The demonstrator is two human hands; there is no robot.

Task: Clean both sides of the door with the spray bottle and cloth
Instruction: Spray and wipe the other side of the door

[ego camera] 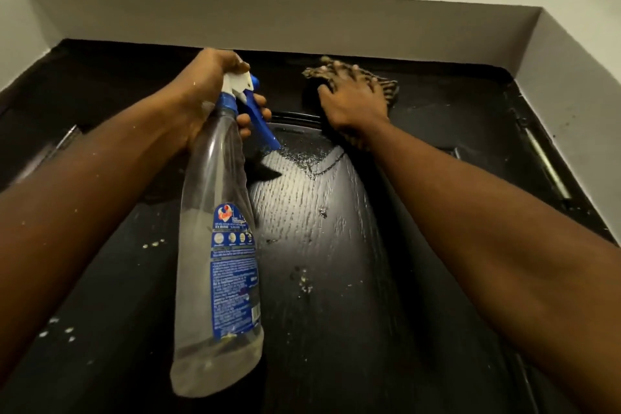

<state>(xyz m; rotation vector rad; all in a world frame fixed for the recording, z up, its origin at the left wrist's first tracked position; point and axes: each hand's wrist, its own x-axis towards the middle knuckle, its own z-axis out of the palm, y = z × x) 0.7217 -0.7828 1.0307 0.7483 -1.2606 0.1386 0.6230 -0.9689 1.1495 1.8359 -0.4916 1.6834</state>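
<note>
A dark wood-grain door [322, 245] fills the view, seen from below, with wet droplets and streaks on its upper panel. My left hand [208, 91] grips the neck of a clear spray bottle [218, 245] with a blue and white trigger head, fingers curled round the trigger, nozzle facing the door. Little liquid sits in the bottle's base. My right hand [353, 104] presses a striped cloth [386, 84] flat against the door near its top edge, fingers spread over it.
A white door frame and lintel [302, 20] run close above both hands. A metal hinge [547, 165] sits on the door's right edge, and another metal fitting [64, 141] at the left edge. White wall [588, 111] lies to the right.
</note>
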